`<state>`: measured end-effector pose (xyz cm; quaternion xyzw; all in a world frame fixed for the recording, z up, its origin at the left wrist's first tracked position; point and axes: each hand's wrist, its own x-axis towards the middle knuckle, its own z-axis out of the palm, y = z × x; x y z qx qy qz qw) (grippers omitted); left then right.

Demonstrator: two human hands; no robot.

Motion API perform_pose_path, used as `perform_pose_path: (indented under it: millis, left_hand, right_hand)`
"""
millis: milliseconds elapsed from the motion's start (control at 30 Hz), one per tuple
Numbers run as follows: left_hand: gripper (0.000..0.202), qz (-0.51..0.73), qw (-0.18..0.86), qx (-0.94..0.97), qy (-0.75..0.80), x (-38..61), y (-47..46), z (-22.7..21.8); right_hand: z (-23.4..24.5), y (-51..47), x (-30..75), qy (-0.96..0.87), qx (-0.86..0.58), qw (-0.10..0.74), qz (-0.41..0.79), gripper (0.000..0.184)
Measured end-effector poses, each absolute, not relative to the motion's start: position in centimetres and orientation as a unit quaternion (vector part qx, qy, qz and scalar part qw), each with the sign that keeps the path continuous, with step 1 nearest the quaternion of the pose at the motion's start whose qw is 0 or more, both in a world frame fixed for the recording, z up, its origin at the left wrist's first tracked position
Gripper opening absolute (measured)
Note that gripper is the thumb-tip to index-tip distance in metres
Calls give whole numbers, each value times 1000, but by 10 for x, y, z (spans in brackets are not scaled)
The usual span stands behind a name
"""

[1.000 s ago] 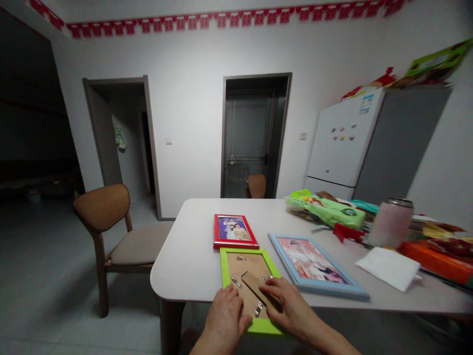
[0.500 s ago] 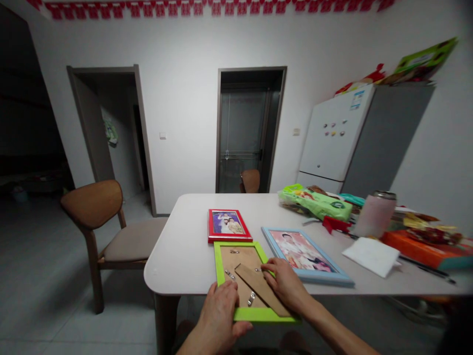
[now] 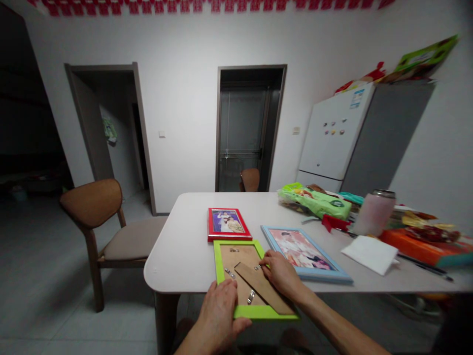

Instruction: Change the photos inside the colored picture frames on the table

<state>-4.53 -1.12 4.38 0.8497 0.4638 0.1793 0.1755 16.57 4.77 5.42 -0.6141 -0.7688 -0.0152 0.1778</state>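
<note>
A lime-green picture frame (image 3: 219,261) lies face down, its near end jutting past the table's front edge. Its brown backing board (image 3: 244,254) shows, with a slanted stand leg (image 3: 264,288) and several small metal clips, one (image 3: 251,296) at the near side. My left hand (image 3: 218,310) grips the near left corner, fingers on the left side and thumb along the near edge. My right hand (image 3: 283,276) lies over the right side, its fingertips closed at a metal clip (image 3: 257,267) there, partly hidden by them.
Beyond lies a red framed photo (image 3: 229,223); a light-blue framed photo (image 3: 306,251) is to the right. The white table (image 3: 185,246) also bears a green packet (image 3: 318,202), pink tumbler (image 3: 375,214), white tissue (image 3: 371,254) and orange box (image 3: 417,246). A chair (image 3: 92,202) stands left.
My right hand has shifted slightly up and left, its fingers more curled at the clip. My left hand keeps its grip on the corner, and the green frame stays in place.
</note>
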Motion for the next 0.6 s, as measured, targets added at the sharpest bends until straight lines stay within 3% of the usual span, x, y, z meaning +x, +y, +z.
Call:
perform_pose_path:
  millis: [267, 467, 600]
  left_hand:
    - [65, 192, 177, 844, 469, -47, -14, 44]
    - [62, 189, 169, 851, 460, -49, -16, 52]
    - [61, 176, 172, 851, 465, -49, -16, 54]
  right_hand:
    - [59, 28, 170, -785, -580, 207, 64, 32]
    - [56, 9, 167, -779, -589, 217, 9, 33]
    - [60, -13, 146, -828, -512, 229, 25, 29]
